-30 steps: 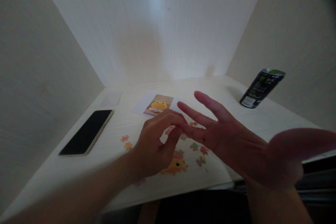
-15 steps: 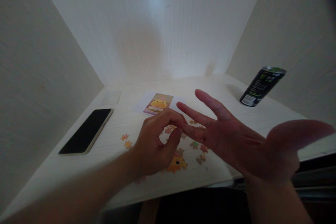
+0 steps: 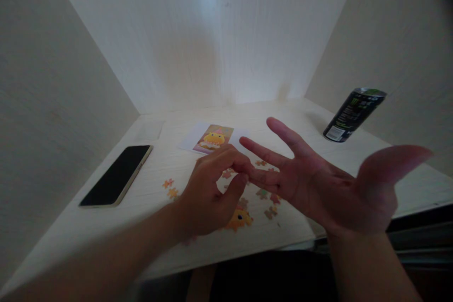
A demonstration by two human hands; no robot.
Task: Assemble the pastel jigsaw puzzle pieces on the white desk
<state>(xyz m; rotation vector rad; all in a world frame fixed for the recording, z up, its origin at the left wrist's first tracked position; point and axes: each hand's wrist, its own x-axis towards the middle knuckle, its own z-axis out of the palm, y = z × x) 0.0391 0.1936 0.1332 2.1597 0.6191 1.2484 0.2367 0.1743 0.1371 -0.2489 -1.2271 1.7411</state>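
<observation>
My left hand [image 3: 215, 193] is closed, its thumb and forefinger pinching the end of a lower finger of my right hand. Palm showing, my right hand [image 3: 322, 184] is open, with the thumb and upper fingers spread and nothing on the palm. Beneath both hands, loose jigsaw pieces [image 3: 262, 193] lie scattered on the table. A joined yellow puzzle section [image 3: 239, 219] with a black eye shows below my left hand, which partly hides it. Just beyond the hands lies a printed reference picture [image 3: 213, 138] of a yellow character in a pink hat.
A smartphone [image 3: 116, 177] with a dark screen lies at the left. A black drink can [image 3: 354, 115] stands at the right rear. Light panels [image 3: 198, 56] enclose the table [image 3: 155, 226] at the back and sides. A clear flat sheet [image 3: 150, 130] lies at the back left.
My right thumb has moved slightly left and up, and the right hand has shifted a little. My left hand keeps its pinch on the finger.
</observation>
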